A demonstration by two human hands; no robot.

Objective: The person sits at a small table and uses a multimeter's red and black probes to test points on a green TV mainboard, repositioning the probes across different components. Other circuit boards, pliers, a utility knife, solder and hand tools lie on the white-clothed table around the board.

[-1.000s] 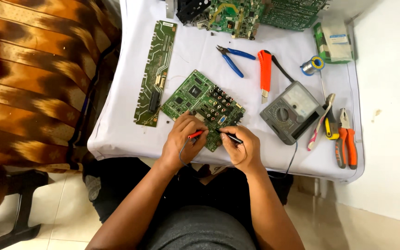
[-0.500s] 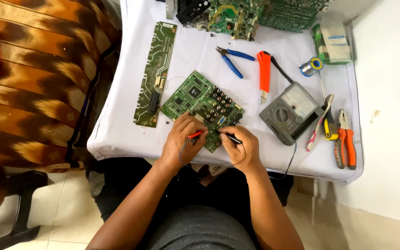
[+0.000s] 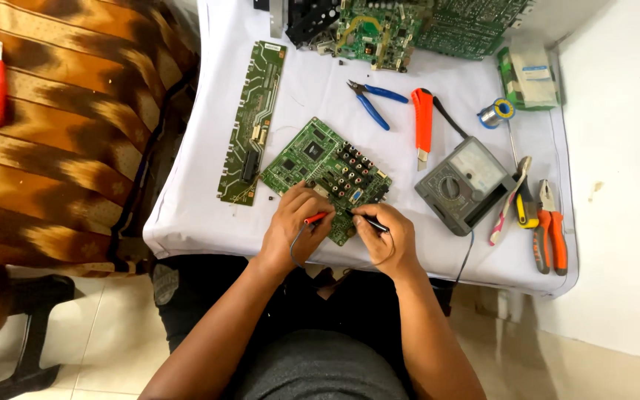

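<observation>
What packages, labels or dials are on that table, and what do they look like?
Green and white rectangular box: far right corner of the white-clothed table, white label on top.
Grey analogue meter: right of the square green circuit board, pale dial window above a round knob.
Small white label: top end of the long narrow green board.

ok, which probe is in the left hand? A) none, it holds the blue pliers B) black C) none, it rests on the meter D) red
D: the left hand pinches the red probe against the green circuit board, while the right hand holds the black probe; the blue pliers lie untouched further up the table.
</observation>
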